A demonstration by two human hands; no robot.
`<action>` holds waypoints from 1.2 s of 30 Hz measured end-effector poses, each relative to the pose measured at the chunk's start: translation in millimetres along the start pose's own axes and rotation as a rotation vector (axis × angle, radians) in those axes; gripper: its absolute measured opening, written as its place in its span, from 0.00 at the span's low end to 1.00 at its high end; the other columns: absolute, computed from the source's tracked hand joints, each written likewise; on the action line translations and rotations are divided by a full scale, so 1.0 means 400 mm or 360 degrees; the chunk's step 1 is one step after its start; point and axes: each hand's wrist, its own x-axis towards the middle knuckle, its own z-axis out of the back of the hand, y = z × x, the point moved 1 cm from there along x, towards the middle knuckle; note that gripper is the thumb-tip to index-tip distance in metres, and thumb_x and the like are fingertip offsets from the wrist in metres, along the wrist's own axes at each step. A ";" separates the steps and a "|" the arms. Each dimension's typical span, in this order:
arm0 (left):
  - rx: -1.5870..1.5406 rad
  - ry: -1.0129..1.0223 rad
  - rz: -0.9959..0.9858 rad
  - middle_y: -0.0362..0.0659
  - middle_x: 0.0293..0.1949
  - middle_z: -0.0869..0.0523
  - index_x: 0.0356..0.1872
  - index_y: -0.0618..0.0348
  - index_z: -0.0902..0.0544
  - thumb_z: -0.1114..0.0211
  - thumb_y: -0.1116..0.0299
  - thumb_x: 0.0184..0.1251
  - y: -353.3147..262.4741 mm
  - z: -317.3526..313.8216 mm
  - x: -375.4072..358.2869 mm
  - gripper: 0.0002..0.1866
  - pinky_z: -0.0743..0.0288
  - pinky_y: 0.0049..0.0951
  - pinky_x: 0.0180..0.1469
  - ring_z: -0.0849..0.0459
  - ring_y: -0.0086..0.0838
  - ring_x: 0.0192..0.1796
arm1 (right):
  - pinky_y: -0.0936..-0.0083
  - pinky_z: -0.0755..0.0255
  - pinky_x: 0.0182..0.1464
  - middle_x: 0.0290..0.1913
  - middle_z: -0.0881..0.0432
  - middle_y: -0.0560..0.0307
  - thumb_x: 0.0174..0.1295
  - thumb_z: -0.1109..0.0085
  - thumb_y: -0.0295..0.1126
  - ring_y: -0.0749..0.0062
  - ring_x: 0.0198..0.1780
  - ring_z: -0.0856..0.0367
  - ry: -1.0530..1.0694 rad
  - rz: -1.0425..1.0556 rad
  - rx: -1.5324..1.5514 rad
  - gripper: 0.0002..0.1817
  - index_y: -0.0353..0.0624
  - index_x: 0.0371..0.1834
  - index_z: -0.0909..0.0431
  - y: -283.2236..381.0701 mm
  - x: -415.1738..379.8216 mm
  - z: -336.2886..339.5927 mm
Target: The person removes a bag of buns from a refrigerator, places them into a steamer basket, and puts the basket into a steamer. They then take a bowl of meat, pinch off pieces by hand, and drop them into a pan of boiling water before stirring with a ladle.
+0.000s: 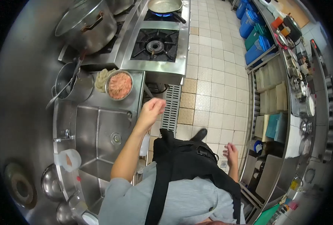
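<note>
My left hand (153, 111) is held in the air in front of the sink counter, its fingers curled into a loose fist with nothing visible in them. Closest to it on the counter is a metal bowl (107, 90) of pinkish minced meat (120, 86), with a pale crumpled cloth (102, 79) beside it. Over the tiled floor at my other side hangs my right hand (231, 153). Its fingers are slightly bent and apart, and it holds nothing.
A frying pan (165, 5) sits over a lit blue flame; the nearer burner (155, 47) is unlit. A large lidded pot (95, 35), a smaller pot (85, 88) and a double sink (108, 127) line the left. Shelving (292, 131) and blue bins (249, 26) line the right.
</note>
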 end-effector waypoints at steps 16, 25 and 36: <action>-0.0663 -0.0541 0.0128 0.45 0.48 0.18 0.60 0.60 0.26 0.38 0.65 0.75 -0.122 -0.333 0.540 0.18 0.17 0.34 0.52 0.15 0.33 0.51 | 0.77 0.26 0.39 0.49 0.17 0.58 0.69 0.38 0.45 0.78 0.38 0.21 0.0234 0.0166 0.0285 0.22 0.46 0.60 0.26 0.713 0.778 0.075; -0.0735 -0.0739 0.0140 0.47 0.51 0.20 0.62 0.62 0.27 0.34 0.59 0.72 -0.149 -0.352 0.902 0.25 0.20 0.37 0.56 0.18 0.35 0.55 | 0.76 0.24 0.38 0.49 0.16 0.57 0.71 0.41 0.44 0.75 0.38 0.20 0.0677 0.0385 -0.0046 0.23 0.42 0.62 0.26 1.075 1.045 -0.256; -0.1005 -0.0722 0.0383 0.48 0.54 0.22 0.58 0.60 0.25 0.28 0.47 0.64 -0.153 -0.276 1.508 0.31 0.23 0.41 0.55 0.21 0.38 0.56 | 0.78 0.24 0.35 0.44 0.17 0.56 0.71 0.41 0.40 0.75 0.36 0.18 0.0422 0.0165 -0.0582 0.22 0.38 0.62 0.25 1.245 1.193 -0.224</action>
